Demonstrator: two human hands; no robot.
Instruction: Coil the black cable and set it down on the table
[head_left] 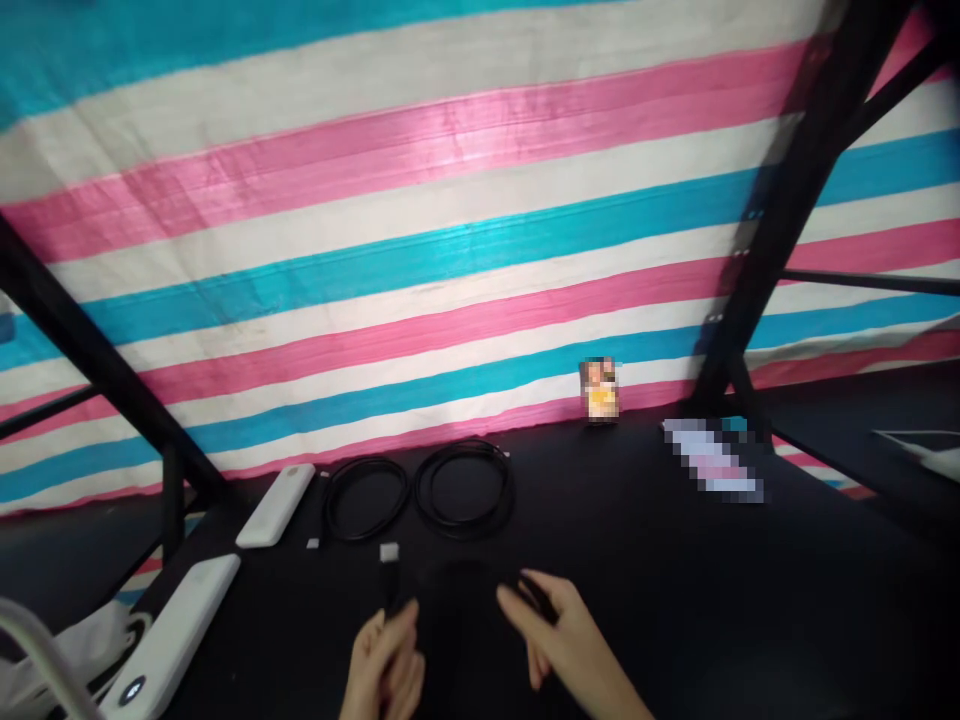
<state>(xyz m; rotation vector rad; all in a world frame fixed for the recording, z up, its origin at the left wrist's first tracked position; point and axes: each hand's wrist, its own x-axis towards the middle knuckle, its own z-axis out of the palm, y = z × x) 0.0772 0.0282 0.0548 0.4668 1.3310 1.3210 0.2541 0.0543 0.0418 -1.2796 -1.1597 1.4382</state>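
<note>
My left hand (pixel 386 660) is closed around a black cable near the bottom centre; its silver USB plug (pixel 389 552) points up above my fingers. To its right, my right hand (pixel 547 625) has its thumb and fingers bent around a dark piece, which looks like black cable but is hard to tell from the black table. Beyond my hands lie two coiled black cables, one on the left (pixel 366 498) and a larger one on the right (pixel 463 487).
A white power bank (pixel 276 506) and a larger one with a round display (pixel 176 635) lie on the black table (pixel 675 580) at left. White cables and a white item (pixel 75 650) are beside them. Blurred items stand at the back right. Black metal bars and striped sheeting rise behind.
</note>
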